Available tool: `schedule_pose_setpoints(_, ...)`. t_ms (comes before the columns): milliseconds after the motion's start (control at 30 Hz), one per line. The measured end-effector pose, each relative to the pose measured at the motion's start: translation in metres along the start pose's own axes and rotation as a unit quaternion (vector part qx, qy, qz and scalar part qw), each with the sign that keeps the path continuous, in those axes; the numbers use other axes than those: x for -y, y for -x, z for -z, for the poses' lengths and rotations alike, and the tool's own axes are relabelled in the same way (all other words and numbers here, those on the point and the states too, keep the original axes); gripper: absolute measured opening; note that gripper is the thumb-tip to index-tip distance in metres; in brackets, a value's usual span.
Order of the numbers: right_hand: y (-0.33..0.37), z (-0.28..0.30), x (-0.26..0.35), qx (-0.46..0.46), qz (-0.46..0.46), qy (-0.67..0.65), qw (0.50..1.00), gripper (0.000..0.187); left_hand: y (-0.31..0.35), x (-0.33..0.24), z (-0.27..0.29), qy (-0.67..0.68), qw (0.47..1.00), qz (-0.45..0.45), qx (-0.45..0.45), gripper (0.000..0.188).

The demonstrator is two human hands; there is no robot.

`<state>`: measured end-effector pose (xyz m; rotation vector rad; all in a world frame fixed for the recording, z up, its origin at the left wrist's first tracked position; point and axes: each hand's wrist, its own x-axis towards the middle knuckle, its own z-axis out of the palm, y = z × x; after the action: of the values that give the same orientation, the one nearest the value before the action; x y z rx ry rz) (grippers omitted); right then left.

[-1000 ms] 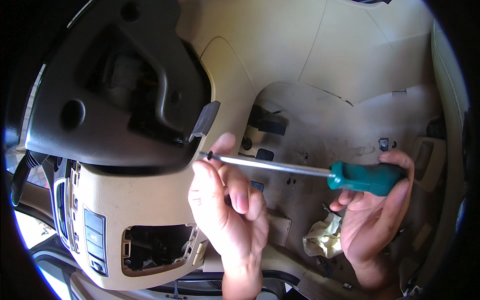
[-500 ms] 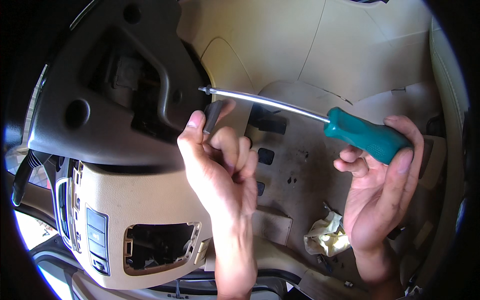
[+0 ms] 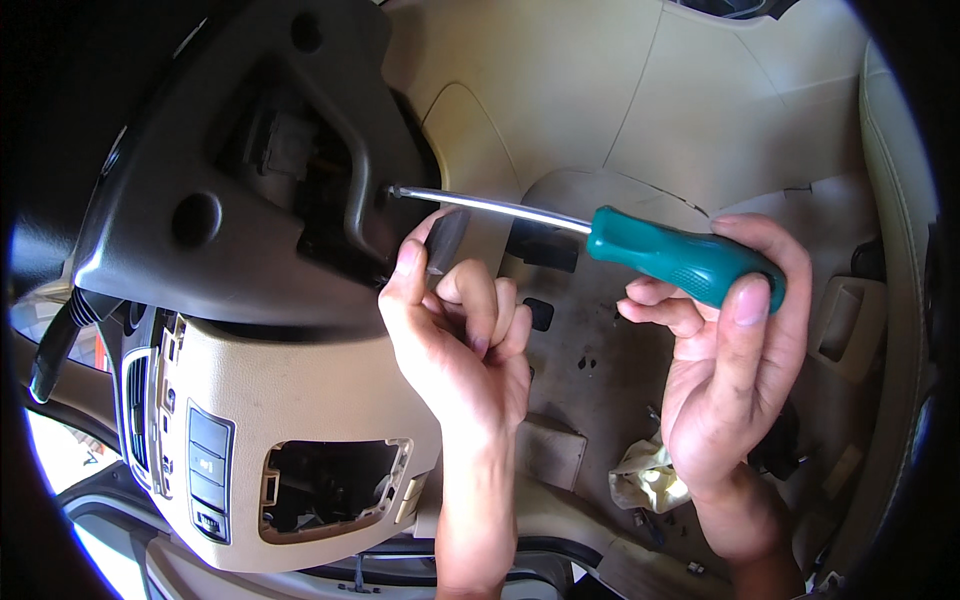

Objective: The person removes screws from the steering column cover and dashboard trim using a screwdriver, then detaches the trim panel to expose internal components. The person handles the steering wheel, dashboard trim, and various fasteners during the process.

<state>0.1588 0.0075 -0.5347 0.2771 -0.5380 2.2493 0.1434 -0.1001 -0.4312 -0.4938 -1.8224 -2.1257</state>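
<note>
My right hand (image 3: 725,365) is wrapped round the green handle of a screwdriver (image 3: 690,260). Its bright shaft points left, and its tip meets a round recess in the edge of the dark plastic cover (image 3: 290,255). What looks like a small dark screw sits on the tip. Below the shaft, my left hand (image 3: 465,340) pinches a small dark rectangular block (image 3: 446,240) between thumb and index finger, with the other fingers curled in. The block is close to the shaft; whether they touch I cannot tell.
Under the cover, a beige dashboard panel (image 3: 300,390) has a rectangular opening (image 3: 330,490) and a strip of switches (image 3: 208,470). Black pedals (image 3: 540,245) stand in the footwell. A crumpled pale cloth or wrapper (image 3: 650,475) and small loose bits lie on the floor. A seat edge (image 3: 900,200) borders the right.
The screwdriver has moved left, bringing its tip from beside the cover's edge to the recess. My right hand moved with it. In view, the cover and my left hand have shifted slightly right.
</note>
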Motion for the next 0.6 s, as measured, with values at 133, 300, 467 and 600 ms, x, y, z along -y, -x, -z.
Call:
schedule_pose_setpoints(133, 0.000, -0.001, -0.002, 0.011, 0.002, 0.001, 1.000, 0.043, 0.005, -0.004, 0.005, 0.099, 0.995, 0.025, 0.012, 0.059)
schedule_pose_setpoints(300, -0.002, -0.004, -0.002, 0.009, 0.005, -0.007, 1.000, 0.043, 0.015, -0.010, -0.002, 0.030, 0.997, 0.012, -0.064, 0.055)
schedule_pose_setpoints(467, -0.003, -0.006, -0.003, 0.017, 0.012, -0.016, 1.000, 0.043, 0.038, 0.005, -0.010, -0.382, 0.852, -0.296, -0.200, 0.021)
schedule_pose_setpoints(600, -0.001, -0.009, -0.007, 0.017, 0.010, -0.023, 1.000, 0.043, 0.042, -0.007, -0.007, -0.566, 0.730, -0.362, -0.127, 0.045)
